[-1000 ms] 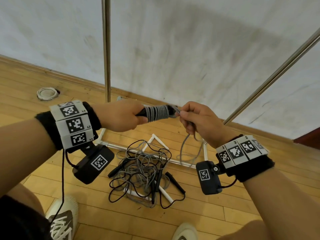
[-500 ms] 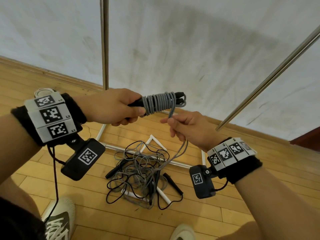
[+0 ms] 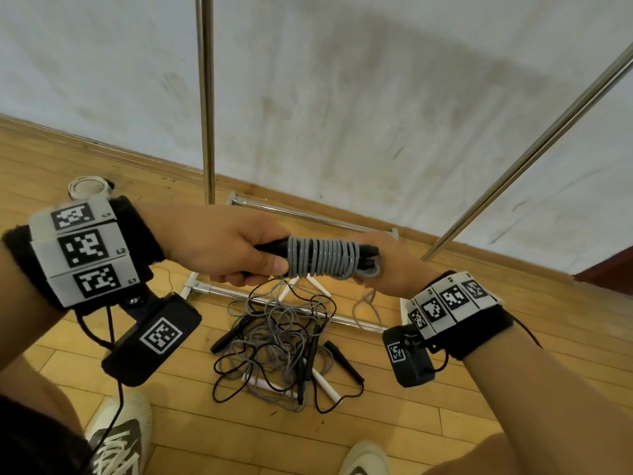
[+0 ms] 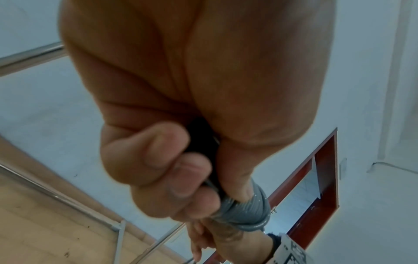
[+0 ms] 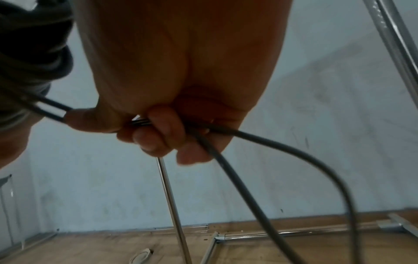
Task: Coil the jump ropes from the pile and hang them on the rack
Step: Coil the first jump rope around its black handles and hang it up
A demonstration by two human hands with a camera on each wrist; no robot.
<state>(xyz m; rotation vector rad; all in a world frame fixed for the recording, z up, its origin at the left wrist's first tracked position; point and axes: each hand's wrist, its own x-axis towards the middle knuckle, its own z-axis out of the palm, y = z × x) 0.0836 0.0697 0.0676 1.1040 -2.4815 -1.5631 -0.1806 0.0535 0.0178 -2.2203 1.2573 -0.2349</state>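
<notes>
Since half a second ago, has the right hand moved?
Yes. The right hand rose from below the coil to its far end, judged against the slanted rack pole.

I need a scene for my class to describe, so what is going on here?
A person is winding a grey jump rope around its black handles. The left hand grips the handles while the right hand holds the loose loop of rope. More ropes lie in a tangled pile on the wooden floor, inside the base of a metal rack.

The left hand (image 3: 219,248) and right hand (image 3: 394,265) hold the coiled rope (image 3: 320,257) between them, above the pile (image 3: 277,341) (on the floor (image 3: 445,399), at the rack (image 3: 207,97) base).
</notes>
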